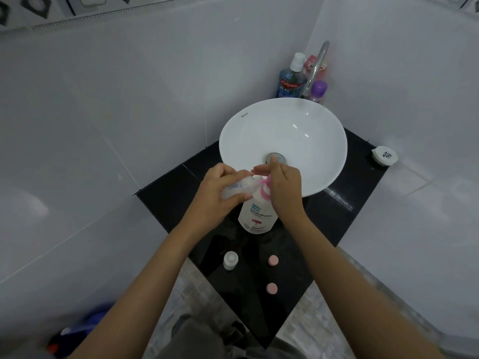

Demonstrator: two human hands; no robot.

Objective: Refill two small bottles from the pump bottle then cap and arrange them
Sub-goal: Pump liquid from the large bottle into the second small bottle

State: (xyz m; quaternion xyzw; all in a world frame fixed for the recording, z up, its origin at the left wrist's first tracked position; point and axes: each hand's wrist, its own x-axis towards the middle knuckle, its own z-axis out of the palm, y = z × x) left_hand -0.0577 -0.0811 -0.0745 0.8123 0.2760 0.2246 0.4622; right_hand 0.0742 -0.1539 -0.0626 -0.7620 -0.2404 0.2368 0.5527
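Note:
A white pump bottle [258, 216] with a pink pump head stands on the black counter [337, 216] in front of the sink. My right hand [282, 189] rests on top of the pump head. My left hand [220, 193] holds a small clear bottle [234, 189] tilted, its mouth against the pump's spout. A second small bottle [230, 259], white and without a cap, stands upright on the counter nearer to me. Two pink caps [273, 260] [271, 288] lie on the counter to its right.
A white round sink [311, 130] fills the back of the counter, with a chrome tap [317, 66] behind it. A blue mouthwash bottle [290, 79] and a purple bottle [318, 92] stand by the tap. A small white lidded container [384, 156] sits at the far right corner.

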